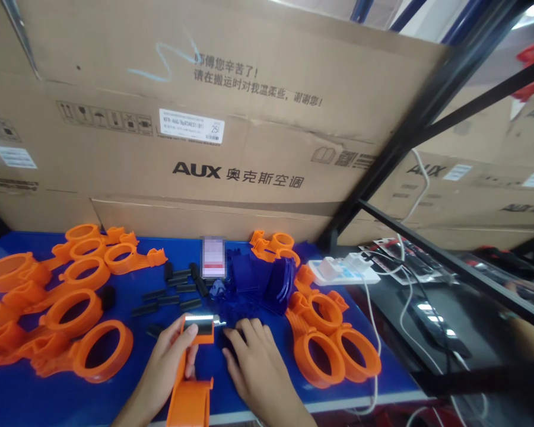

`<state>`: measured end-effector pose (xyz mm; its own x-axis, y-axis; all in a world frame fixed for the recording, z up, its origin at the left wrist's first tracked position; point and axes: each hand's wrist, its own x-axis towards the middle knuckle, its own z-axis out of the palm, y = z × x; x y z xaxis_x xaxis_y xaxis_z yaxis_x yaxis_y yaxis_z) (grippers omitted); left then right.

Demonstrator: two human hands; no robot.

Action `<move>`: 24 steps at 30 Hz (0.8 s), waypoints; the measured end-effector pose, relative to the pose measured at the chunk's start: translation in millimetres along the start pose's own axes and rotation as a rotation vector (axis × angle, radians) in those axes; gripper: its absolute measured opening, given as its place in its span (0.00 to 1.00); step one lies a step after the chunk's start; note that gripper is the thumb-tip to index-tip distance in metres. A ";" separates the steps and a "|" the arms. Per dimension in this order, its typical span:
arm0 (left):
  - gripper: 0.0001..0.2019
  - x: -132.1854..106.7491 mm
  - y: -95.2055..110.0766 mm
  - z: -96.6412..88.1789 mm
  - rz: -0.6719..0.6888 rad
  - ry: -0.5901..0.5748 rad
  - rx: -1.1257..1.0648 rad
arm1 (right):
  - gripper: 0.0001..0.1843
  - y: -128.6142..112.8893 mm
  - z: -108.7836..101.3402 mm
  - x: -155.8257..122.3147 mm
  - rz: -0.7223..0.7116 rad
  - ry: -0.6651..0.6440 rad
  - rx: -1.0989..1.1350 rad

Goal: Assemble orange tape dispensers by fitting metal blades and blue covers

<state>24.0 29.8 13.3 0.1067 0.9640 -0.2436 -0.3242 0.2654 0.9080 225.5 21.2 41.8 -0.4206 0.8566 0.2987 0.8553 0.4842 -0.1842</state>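
My left hand (167, 356) grips an orange plastic part (189, 403) with a ring-like lower end and a rectangular head. The thumb presses on a black piece (200, 325) set in that head, which has a pale toothed edge along its top. Just right of it lies a small shiny metal tip (220, 322), whose kind I cannot make out. My right hand (260, 362) rests palm down on the blue tabletop (146, 391), its fingers bent and thumb and index finger apart. Nothing shows in its grasp, though the fingertips partly hide what is beneath them.
Orange ringed parts (102, 350) spread over the left side, more orange parts (320, 356) at right. Several black strips (160, 300) and a dark blue pile (267, 281) lie ahead. A white power strip (338, 270) with cables and a black rack post (382, 160) stand right. Large cartons (249, 142) form the back.
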 end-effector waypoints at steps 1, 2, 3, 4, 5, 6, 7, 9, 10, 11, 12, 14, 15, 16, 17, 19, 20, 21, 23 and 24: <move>0.17 -0.5 0.1 0.0 -0.003 0.000 -0.007 | 0.12 -0.1 1.9 0.7 -0.006 0.008 -0.011; 0.17 -0.9 0.1 0.0 -0.005 0.003 -0.014 | 0.09 0.0 3.7 1.2 -0.009 0.026 -0.016; 0.17 -1.3 0.1 -0.2 -0.006 0.008 -0.019 | 0.07 0.3 5.2 1.4 -0.008 0.054 -0.009; 0.17 -1.7 0.0 -0.5 -0.005 0.011 -0.018 | 0.07 0.7 5.8 1.4 -0.003 0.088 0.018; 0.17 -1.9 -0.2 -0.9 0.001 0.012 -0.013 | 0.08 1.2 5.6 1.3 0.007 0.122 0.071; 0.17 -2.1 -0.4 -1.5 0.009 0.011 -0.003 | 0.09 1.7 4.4 1.2 0.018 0.151 0.149; 0.17 -2.2 -0.5 -2.0 0.019 0.008 0.007 | 0.10 2.0 2.4 1.2 0.026 0.175 0.242; 0.17 -2.4 -0.6 -2.9 0.033 -0.002 0.025 | 0.11 1.3 -2.7 1.9 0.016 0.199 0.425; 0.17 -2.5 -0.6 -3.1 0.039 -0.009 0.029 | 0.12 0.1 -4.9 2.6 0.004 0.212 0.495; 0.17 -2.6 -0.4 -3.1 0.042 -0.013 0.026 | 0.12 -1.7 -6.4 3.5 -0.007 0.228 0.546; 0.17 -2.8 -0.1 -3.0 0.045 -0.019 0.021 | 0.12 -3.8 -6.9 4.5 -0.015 0.250 0.585; 0.16 -3.0 0.4 -2.8 0.051 -0.027 0.010 | 0.12 -8.5 -5.1 6.2 -0.008 0.289 0.649; 0.16 -3.1 0.6 -2.7 0.052 -0.029 0.006 | 0.12 -10.8 -3.1 7.0 0.003 0.305 0.673; 0.16 -3.0 0.9 -2.8 0.051 -0.030 0.005 | 0.13 -12.7 -0.7 7.6 0.016 0.318 0.689; 0.16 -2.9 1.2 -2.8 0.049 -0.031 0.006 | 0.14 -14.3 1.8 8.1 0.030 0.333 0.699; 0.17 -2.5 1.8 -2.9 0.044 -0.031 0.006 | 0.19 -16.6 6.2 9.1 0.054 0.372 0.705; 0.16 -2.3 2.2 -2.9 0.041 -0.031 0.005 | 0.22 -17.5 7.7 9.5 0.059 0.393 0.702; 0.16 -2.2 2.6 -2.8 0.040 -0.031 0.003 | 0.25 -18.3 8.6 9.9 0.059 0.407 0.697; 0.16 -2.4 3.2 -2.5 0.037 -0.027 -0.001 | 0.29 -20.5 8.4 10.4 0.037 0.406 0.680; 0.17 -2.6 3.2 -2.4 0.034 -0.024 -0.002 | 0.30 -21.9 7.7 10.6 0.019 0.393 0.672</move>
<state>20.4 28.2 16.0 0.1183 0.9718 -0.2038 -0.3302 0.2321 0.9149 199.9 21.0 41.8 -0.1628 0.8005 0.5768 0.4415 0.5819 -0.6830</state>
